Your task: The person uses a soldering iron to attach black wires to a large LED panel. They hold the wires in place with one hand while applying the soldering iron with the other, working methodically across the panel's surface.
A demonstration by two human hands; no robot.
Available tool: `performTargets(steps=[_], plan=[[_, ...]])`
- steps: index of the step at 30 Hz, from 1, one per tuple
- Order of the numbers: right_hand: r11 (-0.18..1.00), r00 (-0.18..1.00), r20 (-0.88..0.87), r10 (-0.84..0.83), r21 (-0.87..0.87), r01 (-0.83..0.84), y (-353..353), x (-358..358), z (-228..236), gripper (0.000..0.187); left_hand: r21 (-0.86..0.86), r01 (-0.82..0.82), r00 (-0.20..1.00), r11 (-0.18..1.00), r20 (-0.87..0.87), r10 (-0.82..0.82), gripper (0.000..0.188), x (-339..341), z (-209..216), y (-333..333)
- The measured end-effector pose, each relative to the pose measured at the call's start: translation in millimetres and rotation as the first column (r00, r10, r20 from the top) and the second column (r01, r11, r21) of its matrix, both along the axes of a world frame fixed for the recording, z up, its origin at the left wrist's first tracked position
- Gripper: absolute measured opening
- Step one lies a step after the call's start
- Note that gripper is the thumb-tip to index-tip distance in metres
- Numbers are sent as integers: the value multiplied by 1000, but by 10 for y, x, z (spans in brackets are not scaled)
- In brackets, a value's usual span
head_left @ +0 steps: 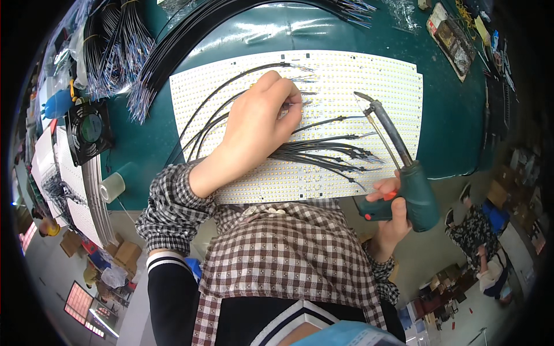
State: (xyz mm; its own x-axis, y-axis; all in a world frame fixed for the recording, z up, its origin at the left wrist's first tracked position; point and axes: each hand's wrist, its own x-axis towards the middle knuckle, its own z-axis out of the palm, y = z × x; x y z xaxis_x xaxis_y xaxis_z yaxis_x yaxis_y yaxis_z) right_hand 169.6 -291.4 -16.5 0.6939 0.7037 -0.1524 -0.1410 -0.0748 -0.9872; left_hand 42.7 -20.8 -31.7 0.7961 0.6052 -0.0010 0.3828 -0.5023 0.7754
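Observation:
A white LED panel [358,75] dotted with small yellow squares lies in front of me. My left hand [257,118] is over its middle, thumb and forefinger pinched on a thin cable whose stripped wire ends [307,103] stick out past the fingertips. The hand hides most of that cable. Several black cables [303,151] with bare ends lie fanned across the panel to its right, and others [213,95] curve past its left. My right hand [394,222] grips the handle of a green soldering gun [421,199] with a red trigger. Its tip [360,96] is above the panel's right part.
Thick bundles of black cables [190,34] lie along the table's far left. A black fan [89,131], a white roll [112,187] and stacked panels [95,202] are at the left. A stained solder box [453,43] sits far right. Another person [490,265] is behind on the right.

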Motion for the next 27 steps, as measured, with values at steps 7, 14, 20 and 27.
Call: performTargets(steps=[7, 14, 20, 27], plan=[[997, 1000, -4, -28, -77, 28, 37, -117, 80, 59, 11, 32, 999, 999, 28, -32, 10, 54, -53, -12], [995, 999, -39, -4, -104, 0, 33, -136, 92, 59, -53, 64, 998, 996, 27, -63, 10, 45, -46, 62], [996, 990, -139, -30, -84, 18, 74, -164, 160, 30, -57, 86, 996, 995, 35, -84, 10, 40, -54, 71], [997, 986, -166, -28, -75, 15, 95, -185, 163, 19, -35, 151, 989, 988, 2, -151, 9, 50, -36, 111]])
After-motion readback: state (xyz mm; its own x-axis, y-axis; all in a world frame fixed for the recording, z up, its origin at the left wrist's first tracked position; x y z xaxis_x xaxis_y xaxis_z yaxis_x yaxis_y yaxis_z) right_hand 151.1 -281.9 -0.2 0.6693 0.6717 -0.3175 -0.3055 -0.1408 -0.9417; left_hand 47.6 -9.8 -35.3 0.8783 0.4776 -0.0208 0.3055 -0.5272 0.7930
